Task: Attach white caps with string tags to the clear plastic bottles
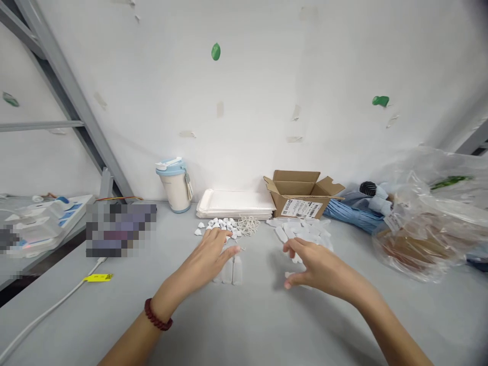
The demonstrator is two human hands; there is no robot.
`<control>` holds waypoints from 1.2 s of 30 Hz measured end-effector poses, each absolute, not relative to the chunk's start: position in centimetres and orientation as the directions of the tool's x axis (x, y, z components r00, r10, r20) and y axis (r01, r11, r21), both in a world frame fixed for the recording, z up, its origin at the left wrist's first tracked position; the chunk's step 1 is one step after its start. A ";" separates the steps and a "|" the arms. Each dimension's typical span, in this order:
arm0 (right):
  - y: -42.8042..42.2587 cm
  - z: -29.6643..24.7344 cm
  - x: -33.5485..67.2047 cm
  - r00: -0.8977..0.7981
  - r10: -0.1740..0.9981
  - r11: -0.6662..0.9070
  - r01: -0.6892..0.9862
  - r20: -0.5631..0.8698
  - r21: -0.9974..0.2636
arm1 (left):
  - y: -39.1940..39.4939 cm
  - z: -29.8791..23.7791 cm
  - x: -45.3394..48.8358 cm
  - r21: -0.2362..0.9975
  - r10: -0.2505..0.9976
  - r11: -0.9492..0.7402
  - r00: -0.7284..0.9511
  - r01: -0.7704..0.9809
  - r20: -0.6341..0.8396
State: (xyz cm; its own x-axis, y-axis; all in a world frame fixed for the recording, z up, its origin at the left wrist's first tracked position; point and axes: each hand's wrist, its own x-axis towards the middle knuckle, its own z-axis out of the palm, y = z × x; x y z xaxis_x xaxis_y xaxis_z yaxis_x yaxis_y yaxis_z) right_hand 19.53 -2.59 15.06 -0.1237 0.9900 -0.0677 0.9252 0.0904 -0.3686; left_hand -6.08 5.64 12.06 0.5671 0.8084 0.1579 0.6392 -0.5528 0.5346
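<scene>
Three small bottles point(227, 273) stand out on the grey table point(213, 325); they lie flat, side by side, just below the left hand point(209, 254). They are of clear, slightly milky plastic, long and narrow, and their upper part is partly covered by this hand. The left hand is spread, with the thumb away from the fingers, over the near edge of a heap of white caps point(222, 223); whether it touches them, I cannot tell. Beside the caps lies a small pile of thin, cream-coloured pieces point(248, 226).

The right hand point(318, 267) is well apart from the left one. Its fingers are curved and its thumb stands away from them, near a loose pile of more milky bottles point(314, 231).

Behind this pile is a brown carton point(278, 202) with its flaps up; the bottom of its inside is hidden. At the right, a transparent bag point(423, 244) contains something brownish. The cream tumbler point(176, 192) at the left has a blue lid, so its content cannot be seen.
</scene>
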 end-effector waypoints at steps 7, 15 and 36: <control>-2.3 14.3 19.3 -0.045 0.966 -0.031 0.957 -0.255 -0.288 | 7.6 9.8 -4.7 0.400 0.719 -0.694 0.548 0.599 0.427; -0.5 11.6 18.4 -0.152 0.987 0.159 0.926 0.046 -0.341 | 9.3 11.2 -1.9 0.235 0.660 -0.750 0.676 0.618 0.327; 1.3 8.4 17.4 -0.118 0.898 0.316 0.844 0.424 -0.434 | 9.6 11.2 -1.4 0.335 0.666 -0.745 0.629 0.577 0.400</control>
